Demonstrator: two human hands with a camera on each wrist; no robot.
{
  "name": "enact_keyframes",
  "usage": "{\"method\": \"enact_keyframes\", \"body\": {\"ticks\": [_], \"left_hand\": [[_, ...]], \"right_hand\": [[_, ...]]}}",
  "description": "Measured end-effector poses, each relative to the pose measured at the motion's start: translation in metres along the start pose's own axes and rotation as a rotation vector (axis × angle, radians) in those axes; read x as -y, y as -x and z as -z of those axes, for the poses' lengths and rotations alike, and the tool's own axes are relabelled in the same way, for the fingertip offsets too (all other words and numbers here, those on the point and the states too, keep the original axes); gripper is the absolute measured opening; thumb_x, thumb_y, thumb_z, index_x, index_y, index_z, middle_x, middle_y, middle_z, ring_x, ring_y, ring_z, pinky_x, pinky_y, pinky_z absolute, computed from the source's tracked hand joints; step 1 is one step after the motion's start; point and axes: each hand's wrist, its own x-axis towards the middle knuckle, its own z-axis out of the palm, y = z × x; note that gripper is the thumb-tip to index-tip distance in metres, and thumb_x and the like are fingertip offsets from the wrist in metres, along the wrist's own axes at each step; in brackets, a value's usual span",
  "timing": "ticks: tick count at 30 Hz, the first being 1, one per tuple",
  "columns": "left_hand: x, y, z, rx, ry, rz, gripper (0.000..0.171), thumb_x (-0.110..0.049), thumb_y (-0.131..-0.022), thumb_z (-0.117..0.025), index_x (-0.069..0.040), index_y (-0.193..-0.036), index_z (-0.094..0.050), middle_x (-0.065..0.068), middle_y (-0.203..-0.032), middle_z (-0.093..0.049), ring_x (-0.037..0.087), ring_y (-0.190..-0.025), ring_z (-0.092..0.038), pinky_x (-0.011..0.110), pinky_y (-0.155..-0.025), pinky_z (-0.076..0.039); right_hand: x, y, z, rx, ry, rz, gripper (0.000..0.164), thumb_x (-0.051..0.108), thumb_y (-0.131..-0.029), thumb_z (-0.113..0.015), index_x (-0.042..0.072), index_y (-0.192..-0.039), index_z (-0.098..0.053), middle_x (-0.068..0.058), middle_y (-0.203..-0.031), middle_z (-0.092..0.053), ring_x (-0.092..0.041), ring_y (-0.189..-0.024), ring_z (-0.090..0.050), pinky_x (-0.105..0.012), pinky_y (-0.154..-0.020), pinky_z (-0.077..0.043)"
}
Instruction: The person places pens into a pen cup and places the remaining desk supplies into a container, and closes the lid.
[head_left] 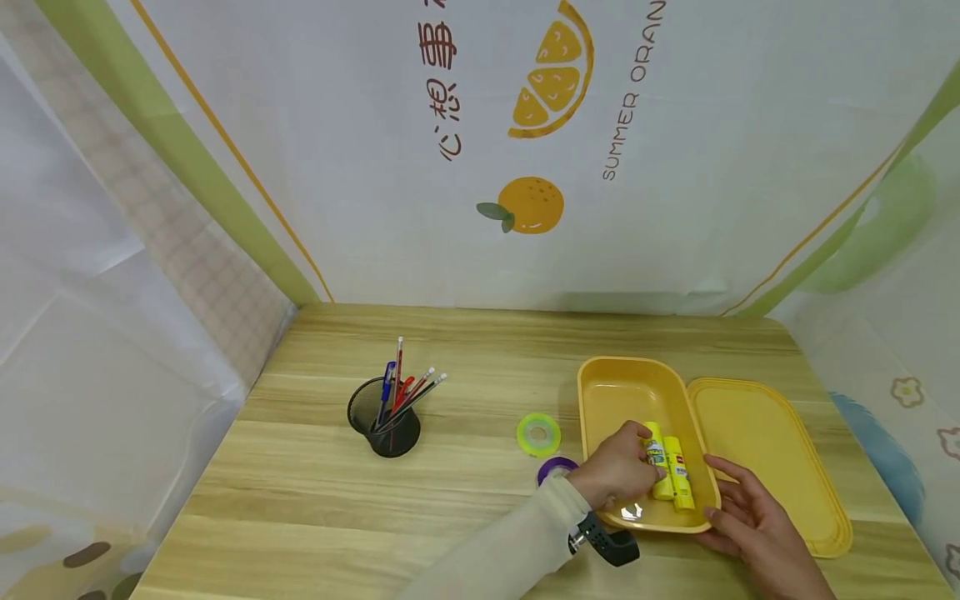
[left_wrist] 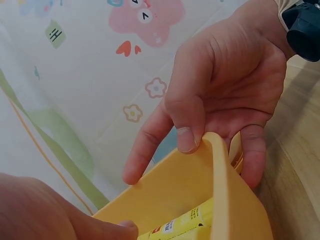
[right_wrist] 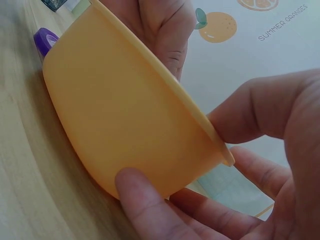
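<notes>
A yellow plastic box point(head_left: 611, 408) stands toward the right of the table, with two yellow glue sticks lying side by side inside. My left hand point(head_left: 621, 468) reaches in over the near left rim and pinches the left glue stick point(head_left: 658, 487) between thumb and fingers. Close beside it lies the other glue stick point(head_left: 680, 475), also visible in the left wrist view. At the near right corner of the box, my right hand point(head_left: 756, 521) holds the wall, thumb over the rim and fingers along the outside, as the right wrist view shows.
A yellow lid point(head_left: 772, 458) lies flat right of the box. Left of the box are a green tape roll point(head_left: 538, 435) and a purple tape roll point(head_left: 551, 467), partly hidden by my left arm. Farther left stands a black mesh pen holder point(head_left: 397, 437) with pencils and pens.
</notes>
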Motion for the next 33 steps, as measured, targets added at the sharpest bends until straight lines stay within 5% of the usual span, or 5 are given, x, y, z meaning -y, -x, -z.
{"method": "enact_keyframes", "body": {"ticks": [15,23,33], "left_hand": [[0.002,0.001,0.005,0.027,0.178,-0.027,0.043,-0.006,-0.095,-0.077,-0.018,-0.133,-0.06,0.004,-0.112,-0.061,0.016,-0.091,-0.063,0.034,-0.081,-0.061],[0.004,0.003,0.013,0.141,0.484,-0.126,0.039,-0.005,-0.096,-0.076,-0.01,-0.132,-0.062,0.006,-0.119,-0.063,0.019,-0.092,-0.069,0.04,-0.087,-0.064],[0.007,0.009,0.032,0.201,0.541,-0.234,0.027,-0.006,-0.101,-0.07,-0.009,-0.127,-0.067,0.006,-0.123,-0.066,0.02,-0.106,-0.07,0.039,-0.089,-0.065]], "right_hand": [[-0.002,0.0,0.003,0.042,-0.048,0.052,0.063,0.001,-0.106,-0.058,0.019,-0.161,-0.032,0.014,-0.123,-0.068,-0.009,-0.108,-0.072,-0.041,-0.08,-0.066],[-0.002,0.001,0.002,0.038,-0.053,0.048,0.062,0.0,-0.106,-0.057,0.019,-0.16,-0.033,0.015,-0.123,-0.068,-0.009,-0.108,-0.072,-0.041,-0.08,-0.066],[0.0,0.001,0.001,0.027,-0.051,0.046,0.062,0.001,-0.106,-0.057,0.019,-0.161,-0.033,0.015,-0.122,-0.069,-0.01,-0.107,-0.072,-0.041,-0.079,-0.066]]}}
